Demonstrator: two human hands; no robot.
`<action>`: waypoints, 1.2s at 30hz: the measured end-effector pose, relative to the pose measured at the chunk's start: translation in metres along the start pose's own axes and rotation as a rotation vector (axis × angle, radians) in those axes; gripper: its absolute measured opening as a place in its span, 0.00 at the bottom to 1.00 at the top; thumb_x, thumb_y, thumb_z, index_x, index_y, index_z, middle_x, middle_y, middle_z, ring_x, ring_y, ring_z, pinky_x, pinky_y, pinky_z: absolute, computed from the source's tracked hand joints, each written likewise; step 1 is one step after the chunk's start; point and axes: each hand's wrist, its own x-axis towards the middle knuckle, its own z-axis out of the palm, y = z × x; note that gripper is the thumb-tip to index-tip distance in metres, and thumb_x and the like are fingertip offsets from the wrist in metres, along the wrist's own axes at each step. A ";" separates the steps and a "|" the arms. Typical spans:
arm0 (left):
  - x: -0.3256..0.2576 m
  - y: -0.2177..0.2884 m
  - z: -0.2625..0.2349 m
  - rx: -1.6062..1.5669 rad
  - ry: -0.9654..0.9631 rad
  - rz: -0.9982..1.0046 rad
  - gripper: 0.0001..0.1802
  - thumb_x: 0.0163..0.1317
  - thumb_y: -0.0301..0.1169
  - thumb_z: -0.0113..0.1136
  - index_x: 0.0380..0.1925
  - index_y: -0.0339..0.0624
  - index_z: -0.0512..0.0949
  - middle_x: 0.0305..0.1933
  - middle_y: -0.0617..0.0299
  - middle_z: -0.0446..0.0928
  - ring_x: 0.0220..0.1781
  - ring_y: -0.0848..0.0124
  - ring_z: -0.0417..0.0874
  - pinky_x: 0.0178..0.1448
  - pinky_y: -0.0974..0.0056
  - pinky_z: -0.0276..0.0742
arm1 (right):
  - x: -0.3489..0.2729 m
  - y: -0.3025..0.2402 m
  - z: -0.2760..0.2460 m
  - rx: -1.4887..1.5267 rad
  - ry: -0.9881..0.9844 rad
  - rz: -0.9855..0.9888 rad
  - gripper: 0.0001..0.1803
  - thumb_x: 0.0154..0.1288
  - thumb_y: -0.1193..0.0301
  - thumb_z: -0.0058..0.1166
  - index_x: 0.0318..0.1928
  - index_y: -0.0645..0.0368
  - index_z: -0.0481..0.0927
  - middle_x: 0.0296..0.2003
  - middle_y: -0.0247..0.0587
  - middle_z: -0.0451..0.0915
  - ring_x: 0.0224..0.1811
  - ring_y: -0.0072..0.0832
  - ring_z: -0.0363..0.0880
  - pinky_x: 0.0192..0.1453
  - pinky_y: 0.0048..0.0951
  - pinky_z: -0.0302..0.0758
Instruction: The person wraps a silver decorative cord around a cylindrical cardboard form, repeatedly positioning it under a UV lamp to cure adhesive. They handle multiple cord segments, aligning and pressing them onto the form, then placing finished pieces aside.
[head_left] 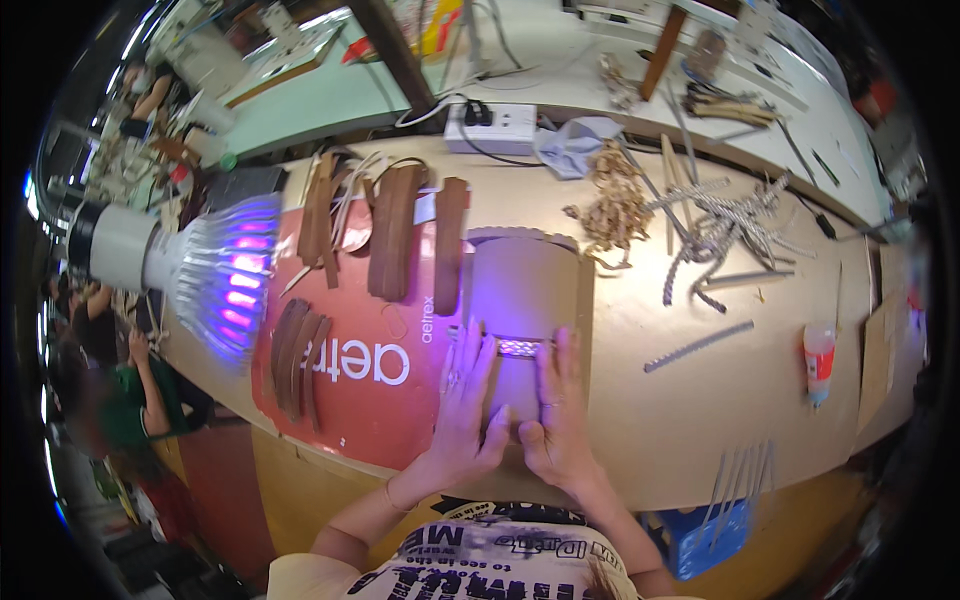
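Both my hands lie on a brown rounded panel with a scalloped far edge, in front of my body. A short silvery woven strip crosses the panel from side to side. My left hand is flat with its fingers stretched forward, fingertips at the strip's left end. At the strip's right end rest the fingertips of my right hand, its fingers likewise straight. Both thumbs point inward over the panel. What lies beneath the fingertips is hidden.
Left stand a purple-lit lamp and a red board bearing bundles of brown strips. Grey braided cords, tan scraps and a red-and-clear bottle are right. A power strip lies behind; a blue stool stands below.
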 end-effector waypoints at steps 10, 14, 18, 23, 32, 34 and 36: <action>-0.010 -0.022 0.018 -0.426 0.245 -0.109 0.42 0.72 0.52 0.43 0.72 0.28 0.53 0.77 0.37 0.49 0.80 0.47 0.47 0.79 0.48 0.42 | -0.010 0.008 0.003 0.282 0.027 0.316 0.50 0.71 0.46 0.44 0.75 0.69 0.40 0.76 0.63 0.41 0.79 0.53 0.40 0.79 0.48 0.38; -0.005 -0.031 0.024 -0.935 0.401 -0.419 0.40 0.76 0.51 0.37 0.72 0.23 0.50 0.77 0.42 0.51 0.80 0.55 0.50 0.79 0.55 0.46 | -0.014 0.019 -0.010 0.180 -0.075 0.325 0.50 0.71 0.46 0.45 0.75 0.71 0.40 0.76 0.62 0.42 0.79 0.49 0.40 0.79 0.44 0.40; 0.006 -0.041 0.019 -0.895 0.454 -0.694 0.34 0.75 0.45 0.46 0.70 0.29 0.59 0.77 0.44 0.53 0.79 0.59 0.52 0.78 0.59 0.50 | -0.016 0.020 -0.013 0.286 -0.026 0.424 0.50 0.72 0.45 0.45 0.75 0.70 0.41 0.76 0.60 0.44 0.79 0.47 0.42 0.79 0.42 0.43; 0.012 -0.040 0.023 -0.744 0.443 -0.603 0.27 0.68 0.39 0.62 0.61 0.32 0.72 0.72 0.43 0.61 0.72 0.61 0.65 0.73 0.59 0.61 | -0.009 -0.004 -0.022 0.213 0.156 0.209 0.51 0.67 0.43 0.53 0.75 0.67 0.49 0.71 0.53 0.59 0.72 0.40 0.60 0.73 0.39 0.59; 0.005 -0.034 0.019 -0.787 0.428 -0.488 0.29 0.64 0.35 0.67 0.61 0.37 0.70 0.66 0.49 0.67 0.67 0.61 0.70 0.72 0.57 0.64 | 0.029 -0.030 -0.029 0.536 0.160 0.537 0.17 0.68 0.73 0.59 0.54 0.69 0.76 0.36 0.36 0.80 0.31 0.18 0.76 0.38 0.19 0.73; 0.006 -0.032 0.012 -0.667 0.463 -0.506 0.30 0.66 0.33 0.65 0.64 0.37 0.66 0.68 0.48 0.65 0.68 0.61 0.70 0.71 0.58 0.66 | 0.036 -0.030 -0.032 0.530 0.146 0.496 0.13 0.68 0.76 0.58 0.51 0.67 0.78 0.34 0.36 0.80 0.31 0.18 0.76 0.38 0.20 0.73; 0.006 -0.024 0.006 -0.633 0.551 -0.586 0.31 0.69 0.31 0.61 0.68 0.36 0.61 0.69 0.48 0.65 0.69 0.62 0.70 0.69 0.59 0.68 | 0.041 -0.029 -0.035 0.578 0.156 0.371 0.11 0.70 0.75 0.56 0.50 0.65 0.78 0.33 0.37 0.80 0.32 0.19 0.76 0.38 0.23 0.73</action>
